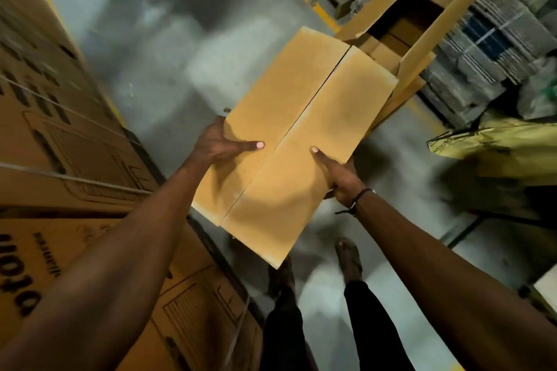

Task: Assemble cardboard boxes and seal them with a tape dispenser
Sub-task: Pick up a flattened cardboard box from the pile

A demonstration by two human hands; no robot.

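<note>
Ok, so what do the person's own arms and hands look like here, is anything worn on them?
Both forearms are bare, with no sleeves and no gloves in view. The left hand has nothing on it or on its wrist. The right hand has a thin dark cord bracelet around the wrist, with a loose end sticking out to the side. No rings or watch show.

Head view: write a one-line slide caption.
Both hands, left hand and right hand, hold a closed, untaped cardboard box above the concrete floor.
</note>
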